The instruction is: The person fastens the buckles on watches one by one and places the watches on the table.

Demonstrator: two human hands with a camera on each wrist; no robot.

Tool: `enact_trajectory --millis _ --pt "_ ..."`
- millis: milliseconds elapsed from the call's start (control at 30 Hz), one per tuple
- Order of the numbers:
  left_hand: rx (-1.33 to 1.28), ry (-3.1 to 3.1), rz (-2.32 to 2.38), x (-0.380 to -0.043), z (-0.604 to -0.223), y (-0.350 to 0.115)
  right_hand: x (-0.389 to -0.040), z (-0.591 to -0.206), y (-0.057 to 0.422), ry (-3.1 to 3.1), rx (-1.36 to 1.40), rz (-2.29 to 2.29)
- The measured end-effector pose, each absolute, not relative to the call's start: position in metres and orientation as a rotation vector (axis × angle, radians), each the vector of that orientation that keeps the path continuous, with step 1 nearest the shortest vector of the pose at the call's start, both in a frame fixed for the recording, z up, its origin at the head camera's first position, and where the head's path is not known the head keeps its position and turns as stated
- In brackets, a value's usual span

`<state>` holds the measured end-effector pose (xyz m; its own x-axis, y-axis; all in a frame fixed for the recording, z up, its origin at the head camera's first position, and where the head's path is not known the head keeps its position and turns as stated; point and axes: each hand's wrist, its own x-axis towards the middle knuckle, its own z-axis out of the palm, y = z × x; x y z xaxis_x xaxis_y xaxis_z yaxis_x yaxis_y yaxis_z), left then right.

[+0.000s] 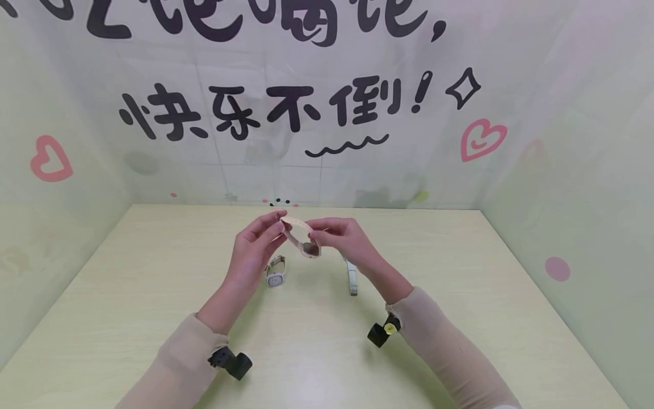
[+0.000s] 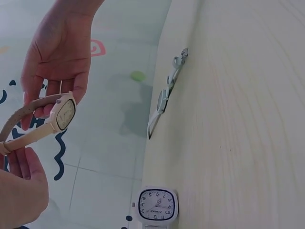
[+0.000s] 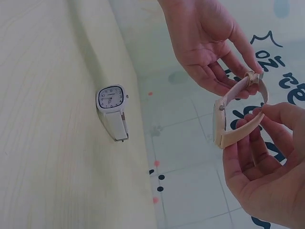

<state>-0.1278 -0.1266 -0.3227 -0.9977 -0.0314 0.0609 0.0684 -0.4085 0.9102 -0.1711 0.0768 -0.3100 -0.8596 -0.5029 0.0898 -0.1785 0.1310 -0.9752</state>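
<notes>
A wristwatch with a pale peach strap (image 1: 293, 220) is held up over the table between both hands. My left hand (image 1: 252, 247) pinches the strap at its buckle end. The strap's other side, close to the case, is gripped by my right hand (image 1: 347, 241). In the left wrist view, the peach watch's square case (image 2: 65, 115) has its dial facing right, and the strap forms a loop. Below my left hand stands a white square-dialled watch (image 1: 275, 275) with its strap looped. A pale watch (image 1: 352, 278) lies stretched out beneath my right hand, which partly hides it in the head view.
The light wood table (image 1: 317, 352) reaches back to a white printed curtain (image 1: 245, 182) with dark lettering, and similar sheets hang at both sides. A small black camera (image 1: 232, 362) is on the left wrist and another camera (image 1: 379, 334) on the right.
</notes>
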Motion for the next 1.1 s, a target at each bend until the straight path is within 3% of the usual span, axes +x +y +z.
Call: enact_trajectory --millis 667,900,1100 --pt "-0.070 -1.982 -2.319 -0.129 -0.331 -0.123 -0.168 -0.304 0.070 2.368 -0.817 -1.674" --pt "-0.083 -2.126 -2.107 -0.128 -0.329 -0.118 -0.160 -0.293 0.061 2.632 -1.086 -1.644" --pt "-0.100 -2.209 -1.942 -0.127 -0.330 -0.112 -0.156 -0.293 0.054 2.943 -1.332 -1.324"
